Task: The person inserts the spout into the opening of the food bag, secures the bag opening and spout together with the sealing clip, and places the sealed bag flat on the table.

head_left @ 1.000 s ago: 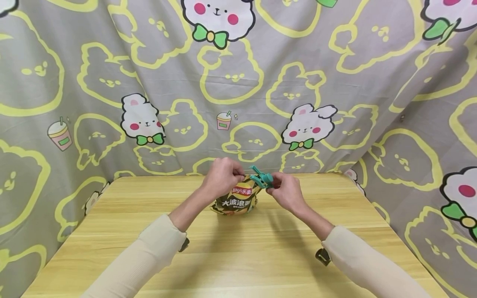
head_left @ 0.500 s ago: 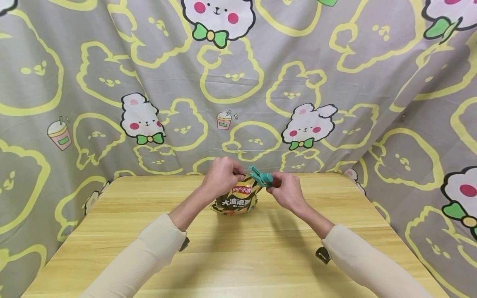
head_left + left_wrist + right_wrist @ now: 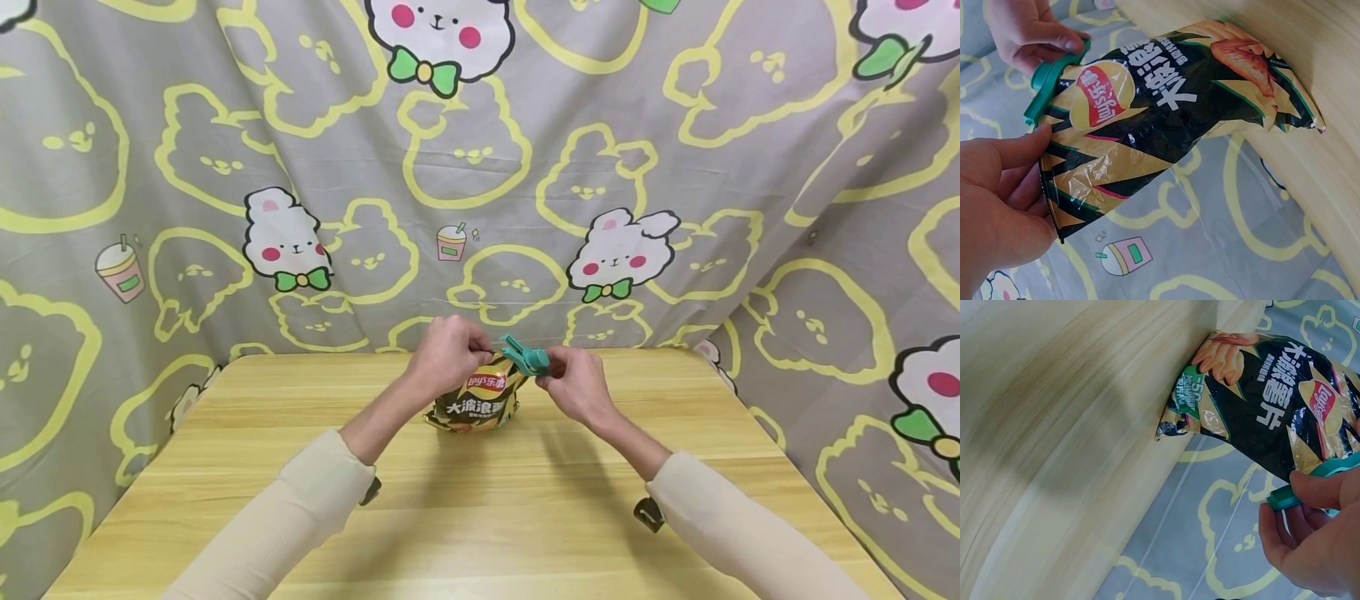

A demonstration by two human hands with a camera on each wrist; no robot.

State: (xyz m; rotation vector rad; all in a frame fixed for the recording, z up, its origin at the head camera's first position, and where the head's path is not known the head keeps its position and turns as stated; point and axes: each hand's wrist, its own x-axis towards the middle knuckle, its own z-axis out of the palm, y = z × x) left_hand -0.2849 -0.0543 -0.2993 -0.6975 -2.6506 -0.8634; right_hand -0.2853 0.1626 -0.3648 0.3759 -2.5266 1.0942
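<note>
A black and gold Lay's chip bag (image 3: 472, 406) stands on the table, its printed front facing me. My left hand (image 3: 448, 354) pinches the bag's top edge; in the left wrist view the thumb of the left hand (image 3: 1004, 200) lies over that edge. A green bag clip (image 3: 527, 358) with a round cap sits at the right part of the bag's top, one thin arm slanting up apart from its body. My right hand (image 3: 579, 385) holds the cap end; in the right wrist view thumb and fingers pinch the clip (image 3: 1285, 497). The clip's far side is hidden.
The light wood table (image 3: 480, 517) spreads out in front of and beside the bag. Behind it hangs a grey curtain (image 3: 480, 200) with cartoon prints, close to the table's back edge. Dark wrist mounts (image 3: 649, 514) hang under the sleeves.
The green clip has shifted very slightly at the bag's top. Both hands and the bag stay in nearly the same place.
</note>
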